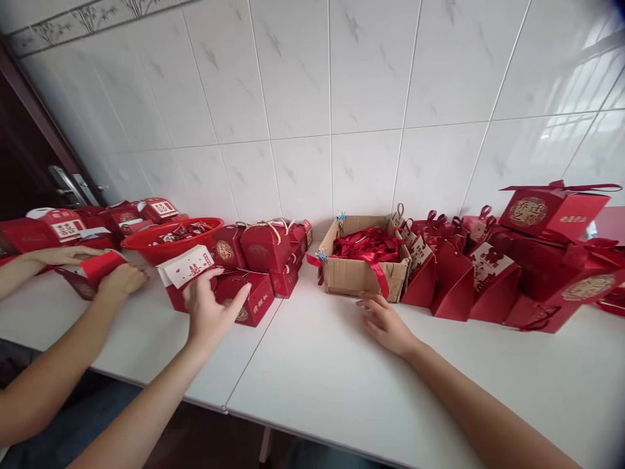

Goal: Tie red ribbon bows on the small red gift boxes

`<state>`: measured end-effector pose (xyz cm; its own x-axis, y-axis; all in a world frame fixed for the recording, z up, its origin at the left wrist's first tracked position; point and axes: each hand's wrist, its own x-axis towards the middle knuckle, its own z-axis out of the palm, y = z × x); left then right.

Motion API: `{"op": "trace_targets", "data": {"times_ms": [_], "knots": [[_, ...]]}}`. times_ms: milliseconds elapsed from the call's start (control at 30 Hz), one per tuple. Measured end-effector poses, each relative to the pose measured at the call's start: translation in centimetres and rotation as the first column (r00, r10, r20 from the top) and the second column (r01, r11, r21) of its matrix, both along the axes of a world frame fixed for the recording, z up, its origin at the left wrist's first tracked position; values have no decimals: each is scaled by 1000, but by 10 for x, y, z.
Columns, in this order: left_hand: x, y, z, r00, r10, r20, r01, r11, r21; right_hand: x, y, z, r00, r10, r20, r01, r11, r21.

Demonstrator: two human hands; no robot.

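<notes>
My left hand (209, 309) has its thumb and fingers spread apart, with nothing clearly held. It is in front of a red gift box (256, 298) with gold print and a red box with a white printed top (185, 266); whether it touches either, I cannot tell. Close to the tabletop, my right hand (388, 326) has loosely bent, separated fingers and holds nothing. Its fingertips are near the front of a cardboard box (349, 277) full of dark red ribbons (366, 246). One ribbon end (379, 277) hangs over the front edge.
At left, another person's hands (122, 280) hold an opened red box (100, 266). Behind stands a red basin (151, 245) of wrapped sweets. Rope-handled red boxes (266, 246) are stacked mid-table. Several ribbon-tied boxes (493, 286) stand at right. A tiled wall (297, 169) backs the white table (303, 371).
</notes>
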<state>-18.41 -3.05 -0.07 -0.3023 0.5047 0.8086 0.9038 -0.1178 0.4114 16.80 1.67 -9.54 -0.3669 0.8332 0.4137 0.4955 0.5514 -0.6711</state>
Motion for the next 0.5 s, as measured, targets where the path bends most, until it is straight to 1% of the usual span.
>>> {"op": "trace_targets", "data": {"times_ms": [67, 133, 200, 300, 367, 433, 500], "knots": [[5, 11, 8, 998, 17, -56, -24, 990, -138, 1, 0, -3, 1000, -13, -18, 12, 999, -47], [17, 20, 13, 993, 1, -118, -34, 962, -271, 4, 0, -6, 998, -40, -42, 37, 996, -87], [30, 29, 15, 992, -4, -124, -37, 944, -327, 7, 0, -9, 996, -60, -59, 54, 994, -99], [45, 44, 19, 999, 33, -9, -34, 941, -336, 8, -1, -10, 993, -64, -97, 51, 990, -133], [48, 54, 25, 996, 72, 59, -50, 946, -319, 8, -1, -11, 989, -76, -129, 52, 983, -176], [41, 60, 34, 987, 125, 102, -91, 954, -287, 7, 0, -11, 984, -91, -153, 58, 977, -207], [23, 61, 46, 966, 205, 157, -164, 956, -243, 7, 0, -11, 983, -91, -161, 55, 975, -214]]}}
